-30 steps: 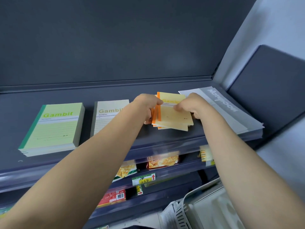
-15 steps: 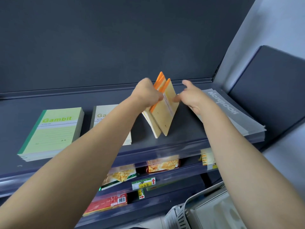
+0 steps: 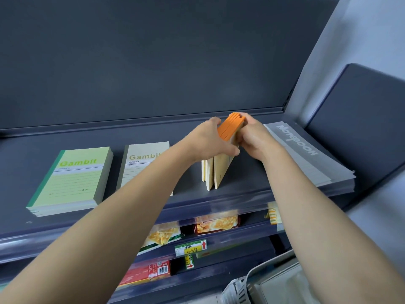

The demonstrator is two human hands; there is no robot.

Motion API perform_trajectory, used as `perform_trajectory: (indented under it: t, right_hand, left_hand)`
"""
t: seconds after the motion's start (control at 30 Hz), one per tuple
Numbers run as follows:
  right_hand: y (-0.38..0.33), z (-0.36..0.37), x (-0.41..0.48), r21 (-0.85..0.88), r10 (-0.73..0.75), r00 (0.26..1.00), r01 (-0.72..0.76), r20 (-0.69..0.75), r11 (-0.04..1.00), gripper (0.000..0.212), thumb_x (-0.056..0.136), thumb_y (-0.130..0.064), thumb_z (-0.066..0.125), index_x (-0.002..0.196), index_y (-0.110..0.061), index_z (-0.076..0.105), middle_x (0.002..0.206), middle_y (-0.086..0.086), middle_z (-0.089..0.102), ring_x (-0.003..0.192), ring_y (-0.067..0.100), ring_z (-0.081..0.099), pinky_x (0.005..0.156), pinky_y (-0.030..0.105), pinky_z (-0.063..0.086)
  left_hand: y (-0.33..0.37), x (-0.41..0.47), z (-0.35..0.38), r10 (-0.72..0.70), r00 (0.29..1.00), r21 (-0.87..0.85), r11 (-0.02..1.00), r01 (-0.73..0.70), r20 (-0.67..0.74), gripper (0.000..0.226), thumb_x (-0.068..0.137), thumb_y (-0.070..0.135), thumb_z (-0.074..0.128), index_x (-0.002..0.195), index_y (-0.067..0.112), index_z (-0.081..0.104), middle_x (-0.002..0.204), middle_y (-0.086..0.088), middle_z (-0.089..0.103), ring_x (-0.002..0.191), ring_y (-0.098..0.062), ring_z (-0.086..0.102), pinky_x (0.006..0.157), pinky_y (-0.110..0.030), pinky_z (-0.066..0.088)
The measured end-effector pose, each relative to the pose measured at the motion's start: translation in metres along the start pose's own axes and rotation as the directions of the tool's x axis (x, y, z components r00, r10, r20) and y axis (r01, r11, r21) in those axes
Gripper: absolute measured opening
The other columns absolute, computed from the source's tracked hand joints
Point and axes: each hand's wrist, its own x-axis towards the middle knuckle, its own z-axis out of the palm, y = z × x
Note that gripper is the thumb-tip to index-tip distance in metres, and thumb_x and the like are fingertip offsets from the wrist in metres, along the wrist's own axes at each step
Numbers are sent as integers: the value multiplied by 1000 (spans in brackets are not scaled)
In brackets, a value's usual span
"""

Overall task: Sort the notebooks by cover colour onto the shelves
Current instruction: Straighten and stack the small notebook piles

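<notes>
Several thin orange-spined notebooks (image 3: 219, 170) with yellow covers stand on edge on the dark top shelf (image 3: 153, 132), spines up. My left hand (image 3: 210, 139) grips them from the left and my right hand (image 3: 252, 137) clasps them from the right, squeezing the bundle together. A green Gambit notebook stack (image 3: 72, 178) lies flat at the shelf's left. A beige Gambit notebook stack (image 3: 142, 161) lies beside it, partly hidden by my left forearm. A grey Notebook stack (image 3: 306, 159) lies at the right end.
Below the top shelf, lower shelves hold snack packets (image 3: 215, 224), a red box (image 3: 149, 270) and price tags (image 3: 190, 247). A grey basket (image 3: 263, 284) sits at the bottom right. A dark side panel (image 3: 361, 119) closes the shelf on the right.
The orange-spined notebooks went from lying flat to standing on edge. Both hands have closed in on the bundle, pressing the splayed notebooks together.
</notes>
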Motion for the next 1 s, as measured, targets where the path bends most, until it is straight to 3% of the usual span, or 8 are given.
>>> perform_trajectory:
  t: [0.07, 0.13, 0.3, 0.43, 0.57, 0.73, 0.87, 1.0]
  right_hand:
    - [2, -2, 1, 2, -1, 1000, 1, -6, 1000, 49, 84, 10, 35, 101, -27, 62, 97, 5, 65, 105, 26, 60, 92, 39, 49]
    - [4, -2, 2, -2, 3, 1000, -3, -8, 1000, 52, 83, 13, 34, 105, -25, 62, 96, 4, 65, 104, 24, 59, 92, 38, 49]
    - [3, 2, 4, 24, 26, 999, -25, -37, 999, 54, 77, 15, 30, 98, -23, 62, 92, 5, 64, 97, 22, 58, 86, 34, 48]
    - [0, -1, 6, 35, 57, 995, -55, -85, 998, 50, 72, 16, 30, 96, -16, 59, 85, 3, 60, 91, 22, 55, 80, 32, 44]
    - [0, -2, 2, -15, 91, 988, -93, -129, 996, 43, 71, 15, 38, 92, -18, 55, 85, 3, 58, 94, 25, 56, 84, 38, 44]
    - [5, 4, -7, 42, 95, 989, -91, -113, 995, 51, 66, 15, 36, 97, -22, 52, 93, 4, 55, 105, 26, 53, 87, 35, 42]
    - [6, 6, -10, -21, 80, 989, -84, -123, 996, 57, 73, 14, 37, 119, -18, 49, 106, 5, 59, 109, 22, 52, 93, 38, 41]
    - [5, 4, -14, -73, 67, 989, -77, -134, 994, 48, 81, 12, 41, 117, -19, 50, 105, 3, 60, 104, 18, 53, 90, 35, 41]
  left_hand:
    - [-4, -4, -3, -16, 996, -49, 999, 20, 84, 97, 72, 32, 80, 146, 24, 18, 128, 3, 41, 112, -19, 47, 95, -33, 42]
    - [-11, -9, -3, 1, 996, -105, 994, 8, 84, 99, 71, 29, 82, 144, 27, 15, 128, 4, 39, 112, -17, 45, 92, -30, 41]
    - [-29, -13, 8, 50, 971, -261, 959, -113, -236, 68, 78, 25, 77, 129, 21, 32, 116, 5, 54, 93, -8, 55, 69, -13, 45]
    - [-35, 0, -3, 52, 947, -247, 960, -135, -316, 53, 78, 18, 77, 119, 20, 44, 111, 7, 63, 93, -10, 60, 73, -13, 46]
    - [-41, 7, 1, -19, 906, -313, 941, -127, -424, 44, 79, 17, 76, 116, 19, 50, 109, 6, 57, 95, -11, 57, 74, -15, 44]
    - [-46, 8, 20, -138, 914, -528, 844, -93, -381, 53, 85, 14, 70, 126, 21, 37, 111, 5, 50, 95, -10, 52, 66, -13, 42]
    - [-45, 9, 25, -103, 924, -541, 832, -123, -369, 38, 88, 11, 67, 111, 20, 38, 103, 4, 52, 92, -12, 52, 65, -18, 42]
    - [-49, 12, 20, -100, 920, -485, 868, -105, -378, 37, 84, 15, 71, 105, 20, 41, 107, 0, 53, 92, -12, 52, 65, -18, 40]
